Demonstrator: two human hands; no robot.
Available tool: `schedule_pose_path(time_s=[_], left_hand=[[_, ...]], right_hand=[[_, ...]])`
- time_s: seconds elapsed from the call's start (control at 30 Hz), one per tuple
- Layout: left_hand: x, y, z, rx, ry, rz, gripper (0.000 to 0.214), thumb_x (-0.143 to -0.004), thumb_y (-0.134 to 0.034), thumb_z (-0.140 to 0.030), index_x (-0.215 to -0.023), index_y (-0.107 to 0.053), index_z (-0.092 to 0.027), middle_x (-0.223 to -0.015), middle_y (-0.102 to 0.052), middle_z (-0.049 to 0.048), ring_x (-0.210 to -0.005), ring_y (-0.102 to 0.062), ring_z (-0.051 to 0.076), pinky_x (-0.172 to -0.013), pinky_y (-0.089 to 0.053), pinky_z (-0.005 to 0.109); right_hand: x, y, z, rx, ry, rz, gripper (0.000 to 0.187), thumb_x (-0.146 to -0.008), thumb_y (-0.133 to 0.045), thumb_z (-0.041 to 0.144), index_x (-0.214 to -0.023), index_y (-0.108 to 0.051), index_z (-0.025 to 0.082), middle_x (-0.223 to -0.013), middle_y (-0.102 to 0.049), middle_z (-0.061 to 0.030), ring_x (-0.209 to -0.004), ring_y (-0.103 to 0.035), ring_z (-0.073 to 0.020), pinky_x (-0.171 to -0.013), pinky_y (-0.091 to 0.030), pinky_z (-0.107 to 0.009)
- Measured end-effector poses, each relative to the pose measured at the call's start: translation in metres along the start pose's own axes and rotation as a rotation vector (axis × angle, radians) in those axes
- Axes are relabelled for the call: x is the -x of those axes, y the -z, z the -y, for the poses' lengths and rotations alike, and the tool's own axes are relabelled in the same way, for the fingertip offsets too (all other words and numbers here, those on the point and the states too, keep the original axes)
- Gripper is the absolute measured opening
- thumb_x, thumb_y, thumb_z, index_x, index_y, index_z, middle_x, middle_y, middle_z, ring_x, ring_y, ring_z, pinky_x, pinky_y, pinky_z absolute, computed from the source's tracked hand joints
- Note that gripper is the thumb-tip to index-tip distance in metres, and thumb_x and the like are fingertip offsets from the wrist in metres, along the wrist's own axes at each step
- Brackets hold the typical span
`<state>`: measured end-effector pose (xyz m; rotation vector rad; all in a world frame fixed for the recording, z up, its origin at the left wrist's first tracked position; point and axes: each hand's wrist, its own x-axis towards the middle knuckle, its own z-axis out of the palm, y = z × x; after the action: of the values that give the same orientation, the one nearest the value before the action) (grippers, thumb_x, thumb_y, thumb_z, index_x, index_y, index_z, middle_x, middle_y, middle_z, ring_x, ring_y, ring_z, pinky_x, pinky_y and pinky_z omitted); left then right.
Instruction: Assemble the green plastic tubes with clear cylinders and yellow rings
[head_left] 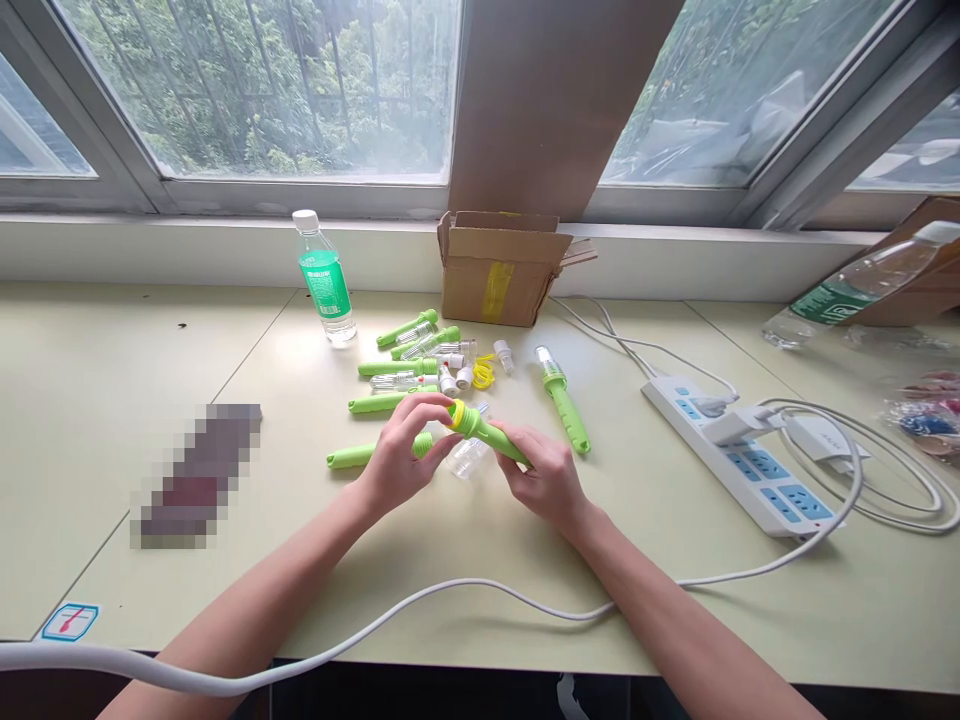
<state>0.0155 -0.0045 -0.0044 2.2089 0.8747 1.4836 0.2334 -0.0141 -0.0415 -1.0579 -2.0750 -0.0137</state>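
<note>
My right hand [546, 475] grips the handle of a green plastic tool [486, 432] and holds it tilted just above the table. My left hand [401, 450] pinches the yellow ring [455, 413] at the tool's head end. A clear small bottle [469, 457] lies under the tool, between my hands. Several more green handles [390, 401] lie in a row behind my left hand, with clear bottles, white caps [465, 377] and yellow rings [484, 374] among them. One assembled green tool [564, 402] lies to the right of the pile.
A water bottle [325, 279] stands at the back left; an open cardboard box [496, 265] sits by the window sill. A white power strip [742, 455] with plugs and cables lies right. A white cable [420, 600] crosses the table's front edge. A second bottle [862, 285] lies far right.
</note>
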Motion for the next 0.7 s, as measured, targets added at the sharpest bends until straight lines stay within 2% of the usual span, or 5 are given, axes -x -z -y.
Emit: schedule_pose_path(time_s=[0.3, 0.57, 0.7], left_hand=[[-0.004, 0.006, 0.002, 0.035, 0.019, 0.031, 0.013, -0.081, -0.065, -0.018, -0.087, -0.053, -0.019, -0.101, -0.061, 0.0075, -0.096, -0.06, 0.019, -0.083, -0.051, 0.039], [-0.004, 0.007, -0.001, 0.01, 0.002, 0.024, 0.011, -0.081, -0.064, -0.02, -0.084, -0.053, -0.019, -0.099, -0.061, 0.0069, -0.092, -0.06, 0.019, -0.079, -0.052, 0.038], [-0.004, 0.007, -0.003, -0.001, -0.007, 0.013, 0.012, -0.081, -0.065, -0.02, -0.083, -0.053, -0.019, -0.097, -0.061, 0.0065, -0.091, -0.06, 0.018, -0.079, -0.052, 0.038]], right_hand=[[-0.004, 0.002, 0.008, -0.198, -0.054, -0.013, 0.033, -0.084, -0.053, 0.014, -0.114, -0.06, 0.024, -0.098, -0.072, -0.0059, -0.079, -0.068, -0.0197, -0.067, -0.055, -0.03], [-0.005, 0.007, 0.017, -0.315, -0.15, 0.008, 0.024, -0.083, -0.056, 0.021, -0.106, -0.064, 0.023, -0.078, -0.069, -0.0025, -0.056, -0.059, -0.0147, -0.054, -0.049, -0.027], [-0.005, 0.008, 0.019, -0.361, -0.214, 0.032, 0.019, -0.082, -0.057, 0.024, -0.099, -0.066, 0.022, -0.065, -0.062, 0.0002, -0.05, -0.051, -0.0129, -0.048, -0.045, -0.025]])
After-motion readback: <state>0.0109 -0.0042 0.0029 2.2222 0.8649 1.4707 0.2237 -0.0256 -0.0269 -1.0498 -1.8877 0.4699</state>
